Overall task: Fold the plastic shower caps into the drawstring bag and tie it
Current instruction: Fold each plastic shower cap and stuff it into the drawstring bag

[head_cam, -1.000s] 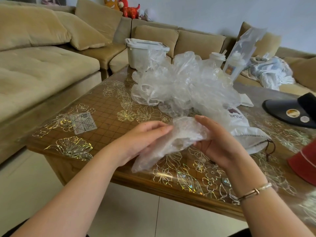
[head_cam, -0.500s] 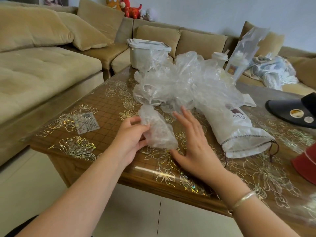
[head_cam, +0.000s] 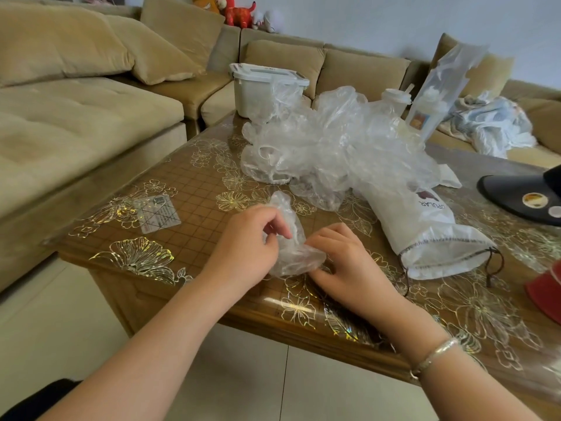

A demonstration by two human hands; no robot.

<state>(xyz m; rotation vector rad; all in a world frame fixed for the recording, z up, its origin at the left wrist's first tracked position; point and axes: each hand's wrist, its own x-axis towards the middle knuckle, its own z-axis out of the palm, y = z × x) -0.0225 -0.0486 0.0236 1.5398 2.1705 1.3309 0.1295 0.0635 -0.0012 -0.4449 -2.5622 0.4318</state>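
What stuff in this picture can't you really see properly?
Head view, the only one:
- How many caps are in the heap of shower caps: the clear layers overlap.
- Inside the drawstring bag: its cloth hides it.
- The red thing at the right: cut off by the edge.
- The print on the small card: too small.
- The right hand fingertips: tucked under the folded cap, which the left hand pinches.

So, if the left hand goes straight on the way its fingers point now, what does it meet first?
The left hand points right, into the folded shower cap it already pinches. Just beyond lies the right hand, and further on probably the drawstring bag, though depth is unclear.
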